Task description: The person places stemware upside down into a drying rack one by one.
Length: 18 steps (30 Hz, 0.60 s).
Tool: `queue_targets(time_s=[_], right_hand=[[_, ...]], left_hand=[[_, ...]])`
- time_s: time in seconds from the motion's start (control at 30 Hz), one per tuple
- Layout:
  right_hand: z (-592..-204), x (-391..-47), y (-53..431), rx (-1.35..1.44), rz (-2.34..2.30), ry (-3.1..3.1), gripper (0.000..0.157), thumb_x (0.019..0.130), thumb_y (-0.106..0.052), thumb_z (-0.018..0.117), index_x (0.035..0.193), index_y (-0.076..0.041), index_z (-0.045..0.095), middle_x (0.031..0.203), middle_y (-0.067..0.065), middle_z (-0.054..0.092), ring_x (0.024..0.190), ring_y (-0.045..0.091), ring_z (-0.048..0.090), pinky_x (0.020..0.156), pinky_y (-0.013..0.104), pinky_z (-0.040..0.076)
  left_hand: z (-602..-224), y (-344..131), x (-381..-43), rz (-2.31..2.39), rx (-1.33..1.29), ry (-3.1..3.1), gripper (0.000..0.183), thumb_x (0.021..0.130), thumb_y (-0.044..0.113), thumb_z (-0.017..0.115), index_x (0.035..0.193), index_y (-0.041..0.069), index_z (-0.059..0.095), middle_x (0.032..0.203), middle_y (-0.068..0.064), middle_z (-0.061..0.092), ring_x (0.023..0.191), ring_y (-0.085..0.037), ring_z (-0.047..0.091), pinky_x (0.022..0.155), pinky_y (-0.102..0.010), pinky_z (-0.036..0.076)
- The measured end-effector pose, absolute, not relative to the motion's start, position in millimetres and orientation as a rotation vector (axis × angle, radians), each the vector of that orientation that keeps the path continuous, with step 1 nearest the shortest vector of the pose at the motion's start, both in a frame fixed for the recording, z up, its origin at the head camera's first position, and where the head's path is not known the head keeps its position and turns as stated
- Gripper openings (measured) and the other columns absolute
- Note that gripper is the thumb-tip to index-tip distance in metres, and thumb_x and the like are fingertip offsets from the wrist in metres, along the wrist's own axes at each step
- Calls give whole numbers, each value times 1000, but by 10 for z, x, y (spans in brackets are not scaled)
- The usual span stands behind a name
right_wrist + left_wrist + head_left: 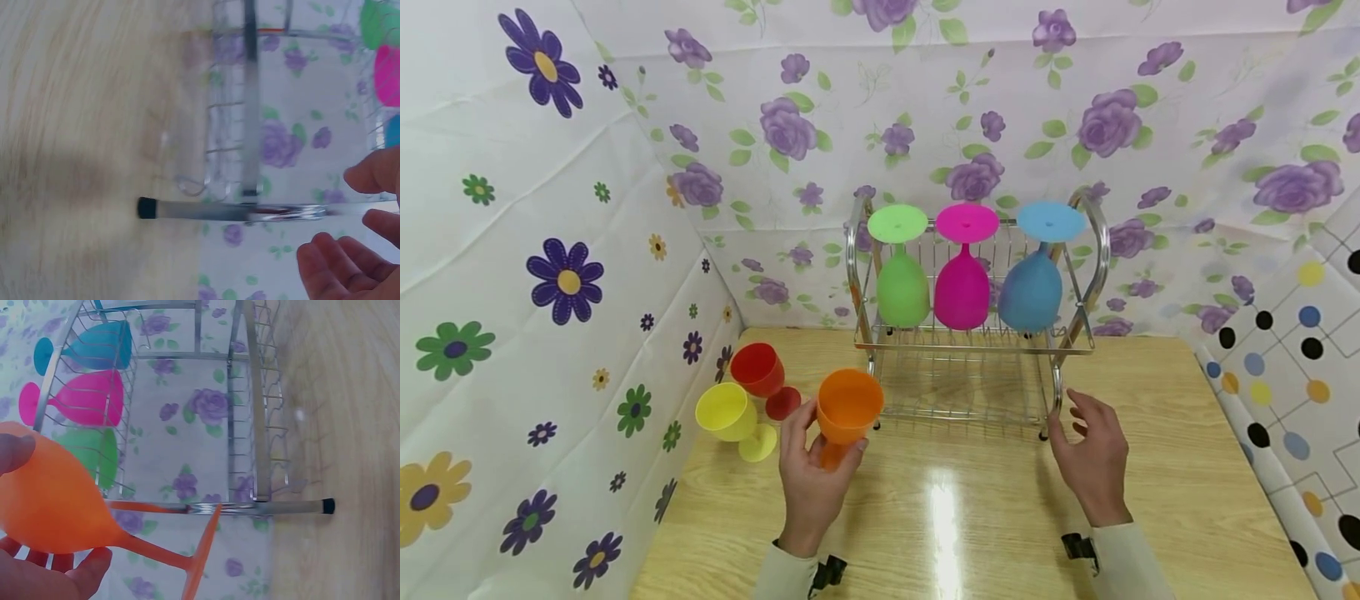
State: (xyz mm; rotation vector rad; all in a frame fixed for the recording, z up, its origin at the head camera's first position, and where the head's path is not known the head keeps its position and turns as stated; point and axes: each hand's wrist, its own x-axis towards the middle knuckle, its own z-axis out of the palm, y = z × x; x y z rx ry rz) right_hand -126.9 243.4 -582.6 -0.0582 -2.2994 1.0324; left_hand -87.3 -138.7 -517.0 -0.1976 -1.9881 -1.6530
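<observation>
An orange goblet is held upright by my left hand, whose fingers and thumb wrap its bowl; in the left wrist view its stem and round foot show free of the table. The goblet is in front of the rack's left leg. My right hand holds nothing and is beside the right front leg of the metal dish rack, its fingers loosely bent. Upside down on the rack's upper tier stand a green goblet, a pink goblet and a blue goblet, left to right.
Left of my left hand, a red goblet and a yellow goblet are on the wooden table. The rack's lower wire tier lies just above the tabletop. Flowered cloth walls border the back and left; a dotted cloth borders the right.
</observation>
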Motion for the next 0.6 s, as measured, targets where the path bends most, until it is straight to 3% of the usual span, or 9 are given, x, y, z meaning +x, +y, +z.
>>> queue_targets(time_s=[0.1, 0.27, 0.33, 0.4, 0.47, 0.5, 0.6], right_hand=[[-5746, -1173, 2414, -33, 1043, -2306, 52, 86, 0, 83, 136, -3, 69, 135, 22, 64, 109, 38, 70, 88, -5, 41], [-5577, -1052, 2344, 27, 1042, -2341, 54, 85, -2, 85, 136, -3, 69, 138, 19, 65, 114, 35, 68, 92, -6, 39], [-5501, -1004, 2309, 56, 1040, -2361, 54, 85, -3, 86, 136, -4, 69, 139, 17, 65, 118, 36, 68, 93, 4, 51], [-5421, -959, 2270, 90, 1036, -2380, 56, 84, -3, 86, 137, -4, 69, 140, 17, 65, 122, 37, 66, 92, 22, 61], [-5337, -920, 2225, 129, 1019, -2394, 59, 83, -3, 87, 138, -4, 68, 142, 18, 64, 124, 38, 66, 90, 39, 63], [-5297, -901, 2202, 148, 1007, -2397, 60, 83, -4, 88, 139, -4, 68, 142, 18, 63, 123, 38, 66, 90, 40, 63], [-5185, -848, 2134, 218, 960, -2389, 63, 81, -4, 89, 139, -3, 67, 143, 19, 63, 120, 39, 67, 97, 14, 56]], left_hand=[[-5116, -1378, -857, -1612, -239, -2053, 80, 81, -1, 90, 152, 15, 55, 144, -9, 48, 130, -20, 52, 106, -20, 54], [-5010, -1366, -843, -1501, -340, -2135, 83, 80, 3, 92, 153, 17, 54, 143, -10, 50, 130, -18, 56, 107, -30, 56], [-4972, -1352, -837, -1447, -400, -2156, 84, 79, 4, 93, 153, 14, 53, 142, -11, 51, 127, -19, 59, 106, -32, 57], [-4936, -1333, -838, -1395, -470, -2178, 85, 79, 5, 93, 154, 10, 53, 141, -13, 52, 124, -22, 60, 106, -29, 57], [-4903, -1313, -846, -1350, -528, -2202, 86, 78, 6, 93, 154, 9, 53, 142, -14, 52, 124, -24, 60, 108, -24, 55], [-4888, -1303, -851, -1318, -560, -2212, 86, 78, 5, 94, 154, 9, 53, 142, -15, 52, 124, -26, 60, 109, -22, 54], [-4845, -1270, -864, -1215, -650, -2241, 88, 76, 4, 94, 153, 7, 53, 144, -17, 51, 126, -30, 59, 110, -21, 53]])
